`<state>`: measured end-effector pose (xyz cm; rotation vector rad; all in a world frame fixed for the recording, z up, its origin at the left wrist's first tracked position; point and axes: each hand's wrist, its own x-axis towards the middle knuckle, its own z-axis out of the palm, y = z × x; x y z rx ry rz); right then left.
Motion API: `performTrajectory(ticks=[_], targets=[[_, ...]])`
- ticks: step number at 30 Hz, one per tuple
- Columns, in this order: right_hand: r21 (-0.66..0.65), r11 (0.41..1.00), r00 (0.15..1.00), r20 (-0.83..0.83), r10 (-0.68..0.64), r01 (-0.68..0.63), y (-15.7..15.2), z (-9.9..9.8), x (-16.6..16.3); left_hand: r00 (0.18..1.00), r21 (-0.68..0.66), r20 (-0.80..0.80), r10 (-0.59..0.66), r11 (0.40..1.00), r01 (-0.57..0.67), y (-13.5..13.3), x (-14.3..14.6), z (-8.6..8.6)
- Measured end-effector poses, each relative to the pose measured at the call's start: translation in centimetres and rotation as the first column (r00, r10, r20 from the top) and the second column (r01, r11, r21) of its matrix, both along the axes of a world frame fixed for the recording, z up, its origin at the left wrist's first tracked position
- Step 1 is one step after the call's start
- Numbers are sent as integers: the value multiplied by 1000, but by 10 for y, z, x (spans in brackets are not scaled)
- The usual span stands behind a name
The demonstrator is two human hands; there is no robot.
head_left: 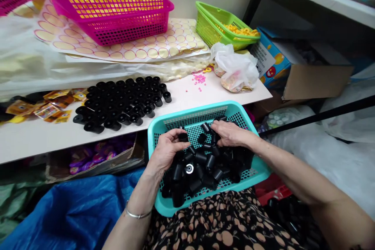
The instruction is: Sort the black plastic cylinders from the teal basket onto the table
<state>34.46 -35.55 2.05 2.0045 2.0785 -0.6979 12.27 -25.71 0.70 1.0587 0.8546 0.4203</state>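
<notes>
A turquoise plastic basket (154, 133) rests at my lap against the table edge, with many loose black plastic cylinders (201, 158) in it. Over its left side, my left hand (167, 146) is closed on a black cylinder (183, 137), thumb and fingers around it. My right hand (228, 133) reaches into the basket's back right part, its fingers bent down among the cylinders; the fingertips are partly hidden, and what they grip cannot be made out. One round piece with a silvery face (189, 168) lies among the black ones.
Black cups (123, 99) stand in close rows on the white table (187, 103). Pink beads (199, 79) and a plastic bag (237, 68) lie to their right. Behind are pink baskets (102, 15) and a green basket (213, 27) of yellow pieces. An open carton (318, 82) stands right.
</notes>
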Motion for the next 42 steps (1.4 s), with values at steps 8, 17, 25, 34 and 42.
performTrajectory(ticks=[8,17,25,34,42], targets=[[9,1000,997,67,-25,25,-22,10,-4,999,-34,20,28,999,-28,1,-3,-1],[147,974,983,-88,-163,175,3,-3,-6,999,-42,33,-10,999,11,0,2,4],[62,982,973,-163,-164,176,51,-17,-27,999,37,54,7,999,-9,-5,4,11],[-293,796,36,-930,-366,529,15,7,-29,969,-189,209,131,978,-91,-5,5,17],[-344,739,-213,-939,-270,579,-6,13,-55,909,-384,239,342,893,-235,-5,6,24]])
